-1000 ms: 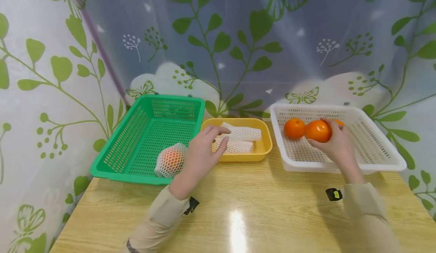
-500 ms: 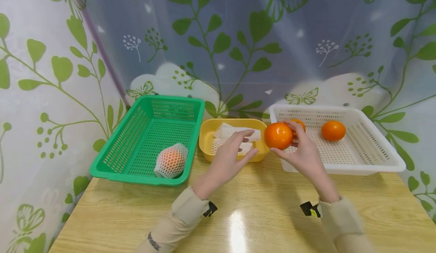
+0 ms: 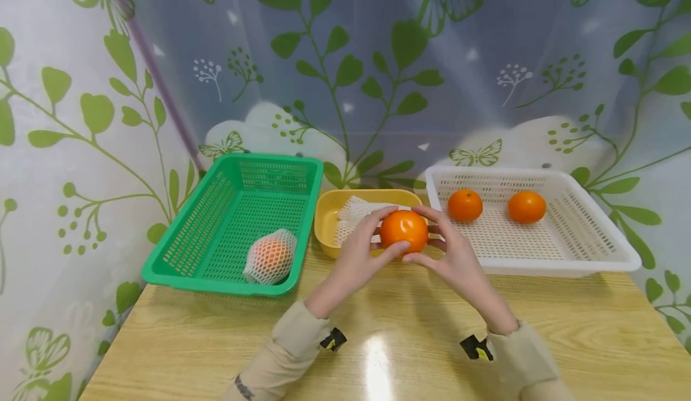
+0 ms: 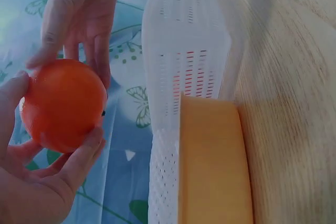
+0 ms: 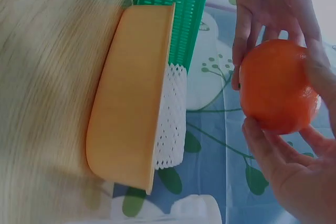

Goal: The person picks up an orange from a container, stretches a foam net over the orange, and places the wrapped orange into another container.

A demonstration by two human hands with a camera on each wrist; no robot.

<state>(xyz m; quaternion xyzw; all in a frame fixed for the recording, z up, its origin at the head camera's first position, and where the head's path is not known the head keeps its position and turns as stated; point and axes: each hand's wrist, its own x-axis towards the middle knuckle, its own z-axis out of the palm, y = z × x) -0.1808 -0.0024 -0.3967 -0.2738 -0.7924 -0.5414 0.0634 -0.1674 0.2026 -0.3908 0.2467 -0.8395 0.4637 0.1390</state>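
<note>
Between both hands, above the front of the yellow tray [image 3: 324, 227], an orange [image 3: 403, 231] is held up. My left hand [image 3: 358, 257] grips its left side, with the thumb on the near face. From the other side my right hand [image 3: 450, 257] holds it by thumb and fingers. The left wrist view shows the orange [image 4: 63, 106] with fingers of both hands around it; the right wrist view shows the same orange [image 5: 278, 86] from the opposite side. White foam net sleeves [image 3: 356, 209] lie in the yellow tray, partly hidden by the hands and fruit.
On the left a green basket [image 3: 216, 284] contains one orange in a foam net [image 3: 272, 257]. A white basket [image 3: 556, 266] on the right contains two bare oranges, one at its left [image 3: 465, 205] and one farther right [image 3: 526, 207]. All stand on a wooden table [image 3: 410, 341].
My right hand has lifted the orange out of the white basket and carried it left to the yellow tray. My left hand has moved right and now grips the orange too.
</note>
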